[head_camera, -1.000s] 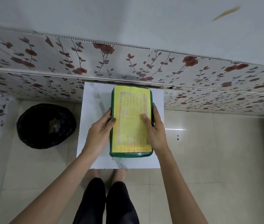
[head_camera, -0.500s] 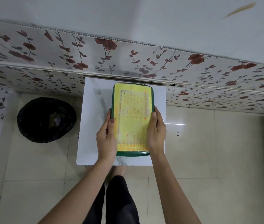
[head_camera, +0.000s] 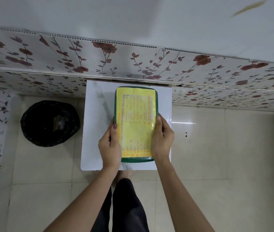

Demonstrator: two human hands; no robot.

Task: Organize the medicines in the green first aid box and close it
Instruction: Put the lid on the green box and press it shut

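Note:
The green first aid box lies closed on a small white table, its lid covered by a yellow sheet with orange writing. My left hand clasps the box's left side near the front. My right hand clasps the right side, thumb along the lid's edge. No medicines are visible; the box's inside is hidden by the lid.
A black-lined waste bin stands on the tiled floor left of the table. The table backs against a wall with floral panels. My legs and foot are just below the table's front edge.
Both hands have slid along the box's sides toward me, from the middle to the front half. The camera tilted slightly, so the table sits lower in view.

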